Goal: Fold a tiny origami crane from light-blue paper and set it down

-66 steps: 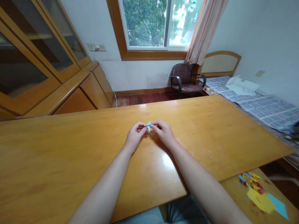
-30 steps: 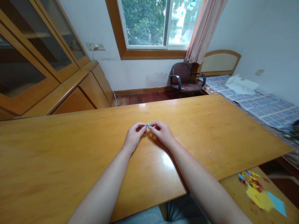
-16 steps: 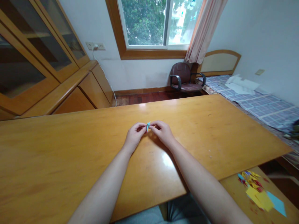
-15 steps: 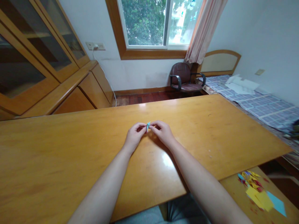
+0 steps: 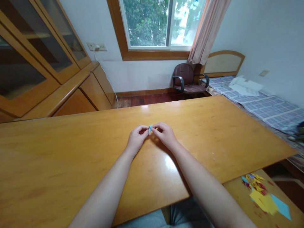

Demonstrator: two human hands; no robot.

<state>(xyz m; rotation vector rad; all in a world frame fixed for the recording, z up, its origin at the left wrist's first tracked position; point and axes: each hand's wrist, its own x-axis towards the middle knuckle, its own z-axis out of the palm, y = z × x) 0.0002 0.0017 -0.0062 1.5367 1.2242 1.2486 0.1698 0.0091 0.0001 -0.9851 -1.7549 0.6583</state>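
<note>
A small folded piece of light-blue paper [image 5: 150, 127] is pinched between my two hands, just above the wooden table [image 5: 71, 158]. My left hand [image 5: 137, 136] grips its left side with thumb and forefinger. From the right, my right hand [image 5: 164, 134] pinches it the same way, its other fingers curled. The fingertips hide part of the paper, so its exact folded shape cannot be made out.
On a lower surface at the bottom right lie a heap of small folded paper pieces [image 5: 255, 183], yellow sheets [image 5: 264, 202] and a light-blue sheet [image 5: 282, 207]. Beyond the table stand an armchair [image 5: 186, 79], a bed [image 5: 261, 104] and a glass-fronted cabinet [image 5: 54, 85].
The hands stay in almost the same place, still pinching the blue paper. Only a very slight shift of the fingers and paper shows.
</note>
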